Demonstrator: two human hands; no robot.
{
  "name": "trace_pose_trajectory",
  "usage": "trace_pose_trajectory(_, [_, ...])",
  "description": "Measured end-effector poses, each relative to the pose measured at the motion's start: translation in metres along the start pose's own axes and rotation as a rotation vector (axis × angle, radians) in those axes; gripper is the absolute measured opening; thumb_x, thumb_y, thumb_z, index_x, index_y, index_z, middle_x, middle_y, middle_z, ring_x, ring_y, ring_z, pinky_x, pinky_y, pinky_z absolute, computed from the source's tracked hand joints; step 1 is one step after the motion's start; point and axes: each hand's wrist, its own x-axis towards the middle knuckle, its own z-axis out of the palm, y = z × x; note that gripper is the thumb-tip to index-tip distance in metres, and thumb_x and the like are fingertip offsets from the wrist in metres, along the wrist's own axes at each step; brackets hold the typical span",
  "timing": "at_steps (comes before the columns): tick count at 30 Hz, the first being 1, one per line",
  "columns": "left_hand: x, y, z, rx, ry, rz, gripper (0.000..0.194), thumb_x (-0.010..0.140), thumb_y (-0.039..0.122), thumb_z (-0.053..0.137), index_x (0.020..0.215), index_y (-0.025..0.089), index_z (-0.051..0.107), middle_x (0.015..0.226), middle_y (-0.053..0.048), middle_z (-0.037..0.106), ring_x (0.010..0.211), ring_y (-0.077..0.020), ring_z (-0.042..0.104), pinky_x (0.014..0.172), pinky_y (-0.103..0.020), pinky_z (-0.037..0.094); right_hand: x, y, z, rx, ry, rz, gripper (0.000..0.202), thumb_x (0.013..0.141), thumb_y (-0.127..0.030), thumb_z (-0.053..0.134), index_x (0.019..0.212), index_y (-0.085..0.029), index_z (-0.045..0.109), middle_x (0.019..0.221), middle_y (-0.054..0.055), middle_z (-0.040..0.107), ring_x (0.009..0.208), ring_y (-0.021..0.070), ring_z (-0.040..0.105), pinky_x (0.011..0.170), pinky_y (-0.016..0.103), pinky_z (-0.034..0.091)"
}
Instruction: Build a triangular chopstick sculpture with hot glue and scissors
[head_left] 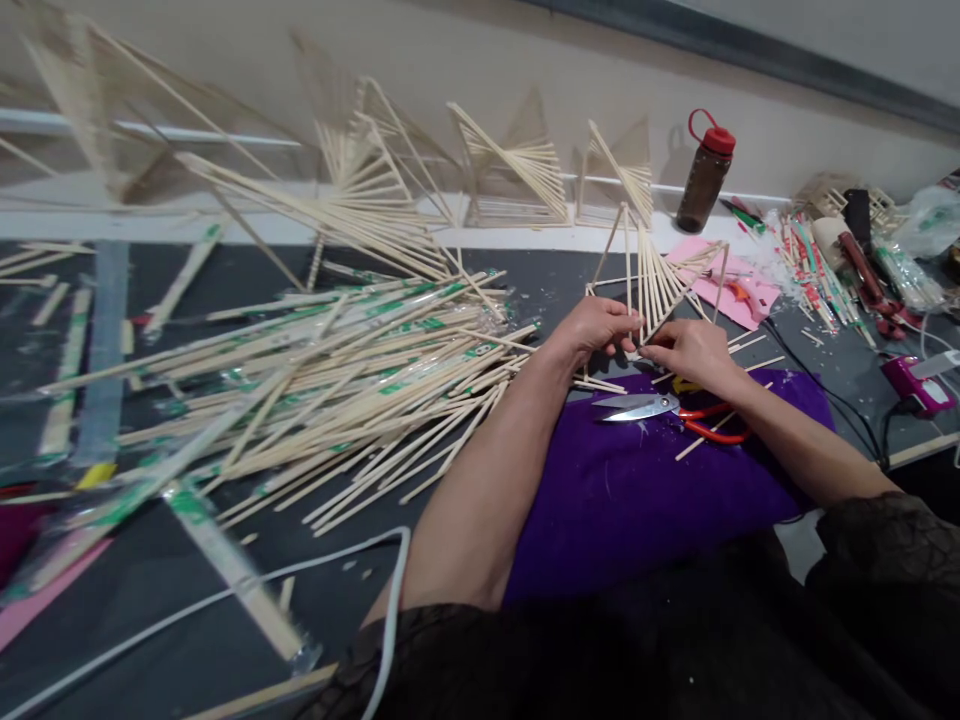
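"Starting big, what shows?"
"A cloth (592,490)."
"The model (660,288)?"
"Just beyond it."
"Scissors (660,404)?"
"Lying on the cloth."
"Grips?"
"Left hand (598,328) pinches the model's near corner from the left, right hand (691,352) from the right; it fans out beyond both."

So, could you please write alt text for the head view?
A person's left hand and right hand hold a fanned stick structure near red-handled scissors on a purple cloth. A heap of sticks lies to the left; similar structures stand behind.
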Motion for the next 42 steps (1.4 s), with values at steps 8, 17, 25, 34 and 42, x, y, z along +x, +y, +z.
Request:
trace_pose_trajectory(8, [0.000,0.001,0.000,0.021,-0.014,-0.008,0.017,0.077,0.021,0.076,0.068,0.011,0.067,0.049,-0.001,0.060,0.045,-0.0071,0.056,0.042,-0.018,0.032,0.007,0.006,0.010,0.005,0.033,-0.033,0.029,0.087,-0.046,0.056,0.092,-0.028,0.079,0.089,0.002,0.077,0.082,0.0191,0.068,0.060,0.028,0.034])
trace_pose_trajectory(17, [0.000,0.000,0.001,-0.009,-0.030,-0.013,0.014,0.080,0.016,0.072,0.068,0.012,0.067,0.052,-0.003,0.063,0.043,-0.0067,0.055,0.039,-0.017,0.029,0.006,0.008,0.011,0.055,0.010,-0.057,0.031,0.087,-0.046,0.054,0.097,-0.028,0.078,0.091,0.002,0.076,0.083,0.0186,0.068,0.062,0.027,0.036])
trace_pose_trajectory(25, [-0.003,0.004,0.002,-0.020,-0.022,-0.034,0.020,0.085,0.009,0.062,0.065,0.011,0.065,0.048,-0.002,0.061,0.039,-0.0068,0.053,0.038,-0.018,0.029,0.008,0.006,0.012,0.066,-0.012,-0.047,0.032,0.088,-0.046,0.053,0.095,-0.027,0.077,0.091,0.002,0.076,0.083,0.0190,0.068,0.061,0.027,0.034])
trace_pose_trajectory(34, [0.002,-0.001,0.001,-0.025,0.003,-0.049,0.011,0.080,0.011,0.069,0.069,0.013,0.067,0.061,-0.004,0.068,0.044,-0.0077,0.058,0.038,-0.019,0.031,-0.009,0.035,-0.042,0.086,0.155,-0.077,0.032,0.091,-0.037,0.051,0.085,-0.019,0.076,0.085,0.005,0.074,0.076,0.0164,0.064,0.066,0.027,0.038])
trace_pose_trajectory(42, [0.003,0.000,0.005,-0.032,0.012,-0.054,0.014,0.078,0.013,0.073,0.066,0.013,0.065,0.061,-0.003,0.067,0.045,-0.0072,0.058,0.037,-0.019,0.030,0.029,0.135,-0.052,-0.107,0.166,0.437,0.036,0.087,-0.040,0.053,0.102,-0.017,0.076,0.100,0.013,0.074,0.093,0.0253,0.065,0.072,0.030,0.043])
